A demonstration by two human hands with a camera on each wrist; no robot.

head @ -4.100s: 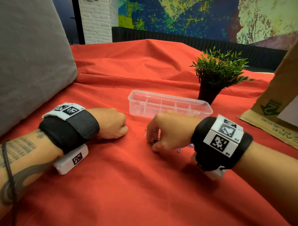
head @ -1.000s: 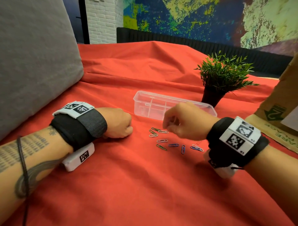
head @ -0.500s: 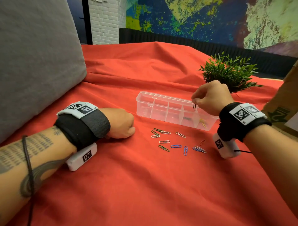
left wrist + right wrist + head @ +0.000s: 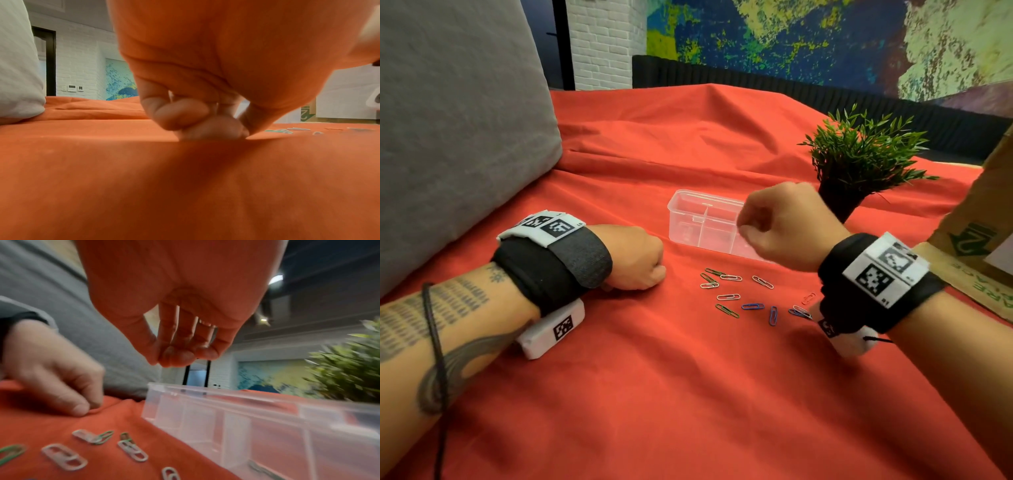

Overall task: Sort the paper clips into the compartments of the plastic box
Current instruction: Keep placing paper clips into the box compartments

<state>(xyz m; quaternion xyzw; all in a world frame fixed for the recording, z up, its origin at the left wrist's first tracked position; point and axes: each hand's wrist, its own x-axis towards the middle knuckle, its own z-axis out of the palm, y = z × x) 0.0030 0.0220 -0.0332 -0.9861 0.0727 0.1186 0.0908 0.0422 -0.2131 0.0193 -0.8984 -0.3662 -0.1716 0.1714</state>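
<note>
A clear plastic box (image 4: pixel 688 219) with dividers stands open on the red cloth. Several paper clips (image 4: pixel 729 297), silver, green, blue and red, lie scattered on the cloth in front of it. My right hand (image 4: pixel 743 229) hovers just above the box's front wall. Its fingers (image 4: pixel 170 356) hang loosely bunched against the thumb, with no clip between them. One clip (image 4: pixel 260 468) lies inside a compartment of the box (image 4: pixel 205 402). My left hand (image 4: pixel 640 260) rests on the cloth as a fist, left of the clips; its fingers (image 4: pixel 197 120) are curled in and hold nothing.
A grey cushion (image 4: pixel 448 120) rises at the left. A small potted plant (image 4: pixel 859 161) stands just behind the box's right end. A cardboard box (image 4: pixel 979 240) sits at the right edge. Bare red cloth (image 4: pixel 688 394) spreads in front of the clips.
Half a second ago my right hand held a silver clip over the box's right end. It has since moved left and lower along the front wall, and the clip is gone from it. My left hand stayed still.
</note>
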